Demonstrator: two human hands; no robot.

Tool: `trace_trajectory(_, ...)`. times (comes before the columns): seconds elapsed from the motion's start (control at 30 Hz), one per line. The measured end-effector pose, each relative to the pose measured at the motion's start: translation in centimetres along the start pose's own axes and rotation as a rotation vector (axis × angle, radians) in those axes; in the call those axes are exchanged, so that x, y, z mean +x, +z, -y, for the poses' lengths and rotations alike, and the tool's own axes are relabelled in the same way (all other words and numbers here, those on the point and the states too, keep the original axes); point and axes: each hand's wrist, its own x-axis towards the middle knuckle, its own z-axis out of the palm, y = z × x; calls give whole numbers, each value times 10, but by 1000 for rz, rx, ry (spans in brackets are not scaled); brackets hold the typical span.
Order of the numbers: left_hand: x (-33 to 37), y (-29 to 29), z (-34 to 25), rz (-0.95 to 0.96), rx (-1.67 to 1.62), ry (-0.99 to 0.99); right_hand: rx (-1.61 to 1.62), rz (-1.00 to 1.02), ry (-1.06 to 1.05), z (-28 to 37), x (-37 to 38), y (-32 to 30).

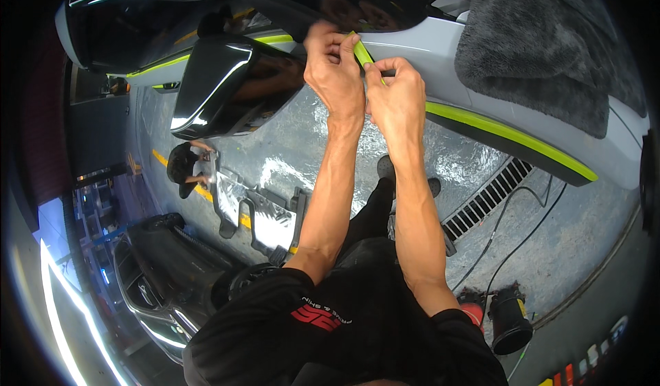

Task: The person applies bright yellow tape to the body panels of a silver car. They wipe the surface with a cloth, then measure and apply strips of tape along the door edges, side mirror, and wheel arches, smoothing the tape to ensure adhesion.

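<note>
A short lime-green strip (361,53) is stretched between my two hands, close to the pale grey body of a car (430,46). My left hand (335,73) pinches its upper end between thumb and fingers. At the lower end, the fingertips of my right hand (397,97) are closed on it. Whether the strip is tape, film or a stiff blade cannot be made out. Just left of my left hand juts the car's glossy black side mirror (213,87). Lime-green trim (509,135) runs along the car's lower edge, to the right of my right hand.
A dark grey plush towel (529,49) drapes over the car at the right. Behind my arms, a person (183,166) crouches by flat panels (265,214). A floor drain (488,197), cables (529,231), a black bucket (510,321) and a black car (179,276) are nearby.
</note>
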Motion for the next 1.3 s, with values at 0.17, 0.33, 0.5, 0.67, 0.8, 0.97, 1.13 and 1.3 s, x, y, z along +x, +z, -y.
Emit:
trace_trajectory(0.17, -1, 1, -3, -39, 17, -85, 2, -22, -10, -2, 0, 3)
trace_trajectory(0.33, -5, -6, 16, 54, 87, 163, 36, -24, 10, 1, -2, 4)
trace_trajectory(0.5, -5, -21, 8, 238, 109, 142, 49, -63, -4, -6, -1, 7)
trace_trajectory(0.67, 8, -25, 2, 363, 112, 97, -64, -130, -7, -2, -2, 10)
trace_trajectory(0.8, 11, -25, -1, 399, 63, 47, -172, -232, -29, -1, -2, 17)
trace_trajectory(0.97, 11, -30, -3, 446, 54, 22, -138, -300, -21, -1, -6, 24)
trace_trajectory(1.13, 9, -32, -3, 448, 109, 39, 172, -229, 46, -11, -10, 28)
trace_trajectory(1.3, 9, -33, -5, 445, 78, 29, 341, -202, 120, -8, -10, 26)
